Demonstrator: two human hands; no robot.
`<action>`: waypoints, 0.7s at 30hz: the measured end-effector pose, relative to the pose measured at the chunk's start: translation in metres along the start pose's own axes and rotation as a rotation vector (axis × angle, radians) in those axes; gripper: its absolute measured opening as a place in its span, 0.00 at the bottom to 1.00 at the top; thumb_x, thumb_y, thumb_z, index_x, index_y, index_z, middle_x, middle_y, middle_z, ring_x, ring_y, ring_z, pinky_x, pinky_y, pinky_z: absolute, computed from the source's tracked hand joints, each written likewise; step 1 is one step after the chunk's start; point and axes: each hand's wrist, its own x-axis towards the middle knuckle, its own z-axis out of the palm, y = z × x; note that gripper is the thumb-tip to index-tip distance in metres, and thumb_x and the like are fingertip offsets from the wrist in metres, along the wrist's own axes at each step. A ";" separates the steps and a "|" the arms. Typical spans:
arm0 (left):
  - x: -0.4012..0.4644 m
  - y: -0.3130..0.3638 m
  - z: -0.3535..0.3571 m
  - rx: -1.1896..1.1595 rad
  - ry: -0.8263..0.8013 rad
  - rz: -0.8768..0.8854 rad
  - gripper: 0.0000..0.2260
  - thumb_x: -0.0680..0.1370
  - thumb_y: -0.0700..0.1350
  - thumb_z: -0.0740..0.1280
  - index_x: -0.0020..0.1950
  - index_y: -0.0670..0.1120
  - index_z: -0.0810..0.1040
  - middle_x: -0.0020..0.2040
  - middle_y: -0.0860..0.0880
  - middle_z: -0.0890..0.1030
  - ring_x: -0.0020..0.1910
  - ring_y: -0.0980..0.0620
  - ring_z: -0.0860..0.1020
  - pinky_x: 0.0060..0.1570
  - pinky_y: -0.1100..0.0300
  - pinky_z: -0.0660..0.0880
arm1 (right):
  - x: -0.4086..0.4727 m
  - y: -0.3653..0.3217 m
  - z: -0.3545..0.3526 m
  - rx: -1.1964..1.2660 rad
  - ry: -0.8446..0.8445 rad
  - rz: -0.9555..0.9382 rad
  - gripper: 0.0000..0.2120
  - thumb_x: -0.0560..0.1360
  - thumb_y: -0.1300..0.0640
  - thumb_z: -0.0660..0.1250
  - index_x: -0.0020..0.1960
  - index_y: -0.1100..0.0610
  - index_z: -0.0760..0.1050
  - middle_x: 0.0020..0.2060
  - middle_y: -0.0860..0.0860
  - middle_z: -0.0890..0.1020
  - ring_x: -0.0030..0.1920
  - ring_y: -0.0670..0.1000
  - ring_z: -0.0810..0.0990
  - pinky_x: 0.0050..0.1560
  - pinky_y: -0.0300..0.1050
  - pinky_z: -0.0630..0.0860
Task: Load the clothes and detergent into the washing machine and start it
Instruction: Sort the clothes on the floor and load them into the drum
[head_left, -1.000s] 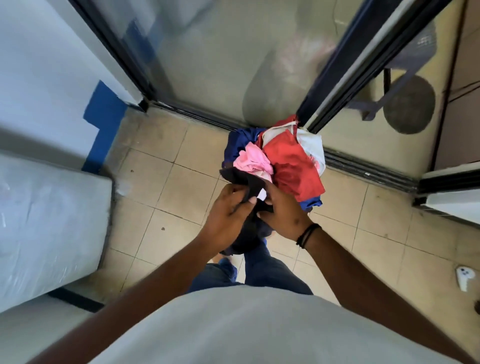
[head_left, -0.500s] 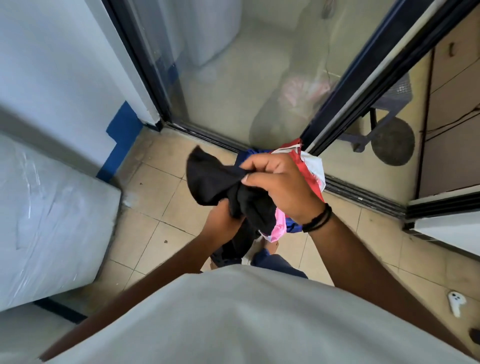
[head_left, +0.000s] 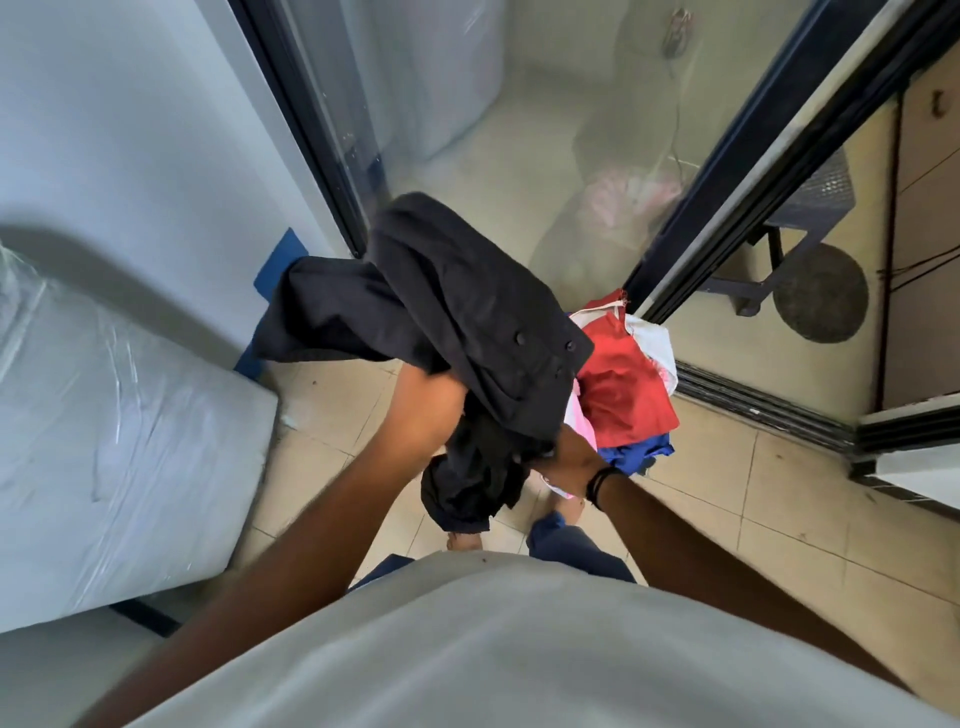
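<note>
A black buttoned garment (head_left: 457, 306) hangs lifted in front of me, spreading up and to the left. My left hand (head_left: 426, 410) holds it from beneath, with the fingers hidden in the cloth. My right hand (head_left: 569, 457), a black band on its wrist, grips the garment's bunched lower part. Just behind, on the floor, lies a pile of clothes (head_left: 623, 389) in red, pink, blue and white, partly covered by the black garment. A white appliance wrapped in clear plastic (head_left: 130, 441) stands at the left. No detergent is in view.
A glass sliding door with a dark frame (head_left: 727, 171) runs across the back, its floor track (head_left: 753, 405) at the right. A dark stool (head_left: 815, 192) and a round mat (head_left: 821, 291) sit behind the glass. Beige floor tiles (head_left: 779, 519) lie to the right.
The black garment has come up off the pile and opened out toward the left. My left hand rose under it, and my right hand dropped to its lower end.
</note>
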 end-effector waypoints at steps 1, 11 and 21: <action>0.001 0.005 -0.006 -0.003 0.021 0.008 0.08 0.80 0.37 0.63 0.48 0.50 0.76 0.45 0.52 0.79 0.43 0.54 0.75 0.46 0.55 0.75 | 0.002 -0.004 0.002 0.000 0.033 0.020 0.09 0.75 0.60 0.72 0.53 0.63 0.79 0.45 0.56 0.82 0.48 0.53 0.79 0.42 0.37 0.72; 0.021 -0.006 -0.086 0.609 0.220 -0.186 0.17 0.78 0.50 0.72 0.37 0.41 0.71 0.32 0.50 0.71 0.42 0.45 0.73 0.46 0.56 0.66 | -0.001 -0.074 -0.041 -0.276 0.215 -0.190 0.12 0.76 0.52 0.64 0.38 0.58 0.73 0.35 0.55 0.79 0.39 0.58 0.77 0.38 0.50 0.69; 0.009 -0.025 -0.005 0.640 0.002 -0.155 0.14 0.77 0.55 0.71 0.44 0.44 0.76 0.33 0.50 0.75 0.41 0.49 0.76 0.44 0.59 0.71 | -0.039 -0.194 -0.049 -0.053 0.331 -0.543 0.11 0.70 0.53 0.66 0.36 0.61 0.71 0.30 0.55 0.78 0.34 0.57 0.77 0.36 0.53 0.75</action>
